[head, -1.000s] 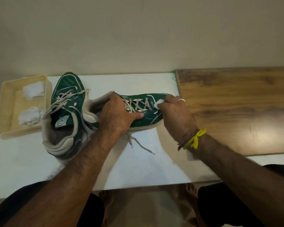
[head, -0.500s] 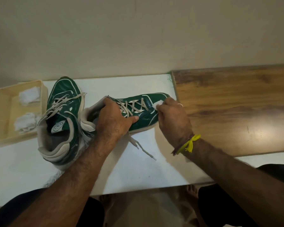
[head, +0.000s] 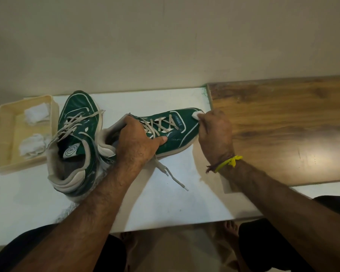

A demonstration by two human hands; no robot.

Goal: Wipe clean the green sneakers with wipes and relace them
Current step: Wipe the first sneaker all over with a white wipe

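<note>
On the white surface (head: 165, 203), the left hand (head: 137, 142) clamps its grip over the laces of one green sneaker (head: 177, 132) lying mid-surface. The right hand (head: 214, 132) pinches a wipe (head: 196, 115) against its toe, near the surface's right edge. The other sneaker (head: 77, 138) stands beside a tray (head: 0, 134) at the left edge.

Likely home: plain beige wall (head: 165, 40), white table (head: 165, 203), wooden board (head: 283, 124).
</note>
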